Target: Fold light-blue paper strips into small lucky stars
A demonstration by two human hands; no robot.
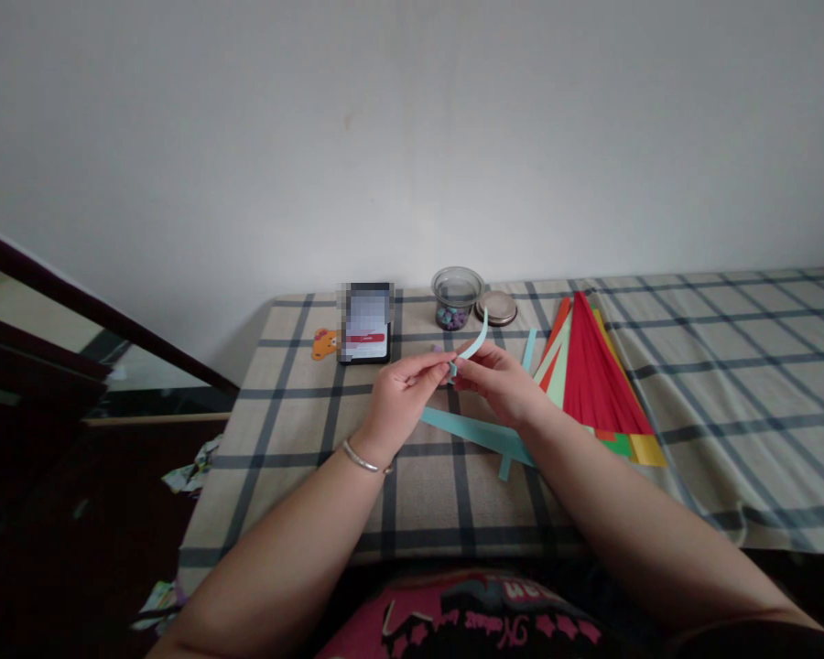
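Note:
Above the checked cloth, my left hand [406,392] and my right hand [498,380] meet fingertip to fingertip. Both pinch one pale blue paper strip [478,342]. Its free end curves up past my right fingers, while a small folded part sits between the fingertips, mostly covered. Under my hands lie more light blue paper strips [463,427], partly hidden by my right forearm. Just beyond is a clear plastic jar [457,291] with small blue and purple folded paper pieces [451,318] at its bottom.
A round lid [497,307] lies beside the jar. At left stand a phone [366,343] with a lit screen and an orange bear-shaped piece [324,344]. Fanned red, green, orange and yellow paper strips [601,375] lie right on the tablecloth [728,384]. A wall rises behind.

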